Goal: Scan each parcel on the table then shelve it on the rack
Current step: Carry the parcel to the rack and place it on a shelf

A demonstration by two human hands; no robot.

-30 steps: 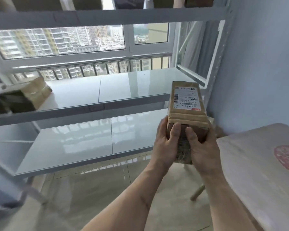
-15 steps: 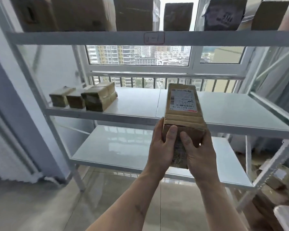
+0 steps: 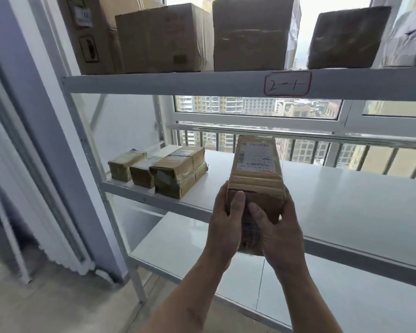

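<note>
Brown cardboard parcel (image 3: 256,186) with a white label (image 3: 257,156) and black barcode, glossy white rack (image 3: 346,200), red-outlined tag (image 3: 287,83) up top, other boxes (image 3: 163,38) plain brown too.

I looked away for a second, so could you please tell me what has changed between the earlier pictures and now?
The view swung left from the table to face the white metal rack. The long brown cardboard parcel with the white label was carried along and now hangs in front of the middle shelf, right of the three small taped parcels. Nothing was let go: left hand and right hand grip its near end as before.
</note>
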